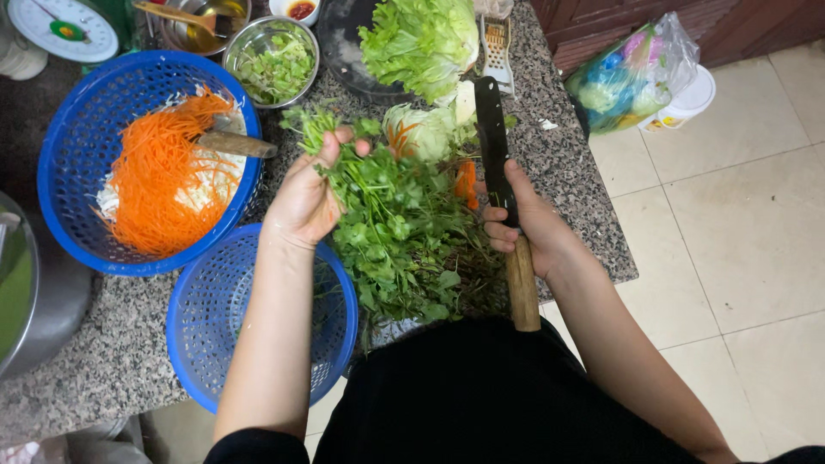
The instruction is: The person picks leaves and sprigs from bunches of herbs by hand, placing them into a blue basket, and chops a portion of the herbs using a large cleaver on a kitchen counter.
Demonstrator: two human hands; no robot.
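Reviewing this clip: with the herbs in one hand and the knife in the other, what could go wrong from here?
1. The right hand holds the knife blade-up close to the left hand gripping the herb bunch; a slip might nick the fingers.
2. The herb bunch hangs past the counter edge; loose sprigs may drop to the floor.
3. The lower blue basket overhangs the counter and could tip.

Your left hand is raised at mid-frame, fingers curled shut in a gripping fist, bare forearm running down and back toward your body. Your right hand sits lower to the right, fingers wrapped closed, wrist bent, forearm angling down to the right.
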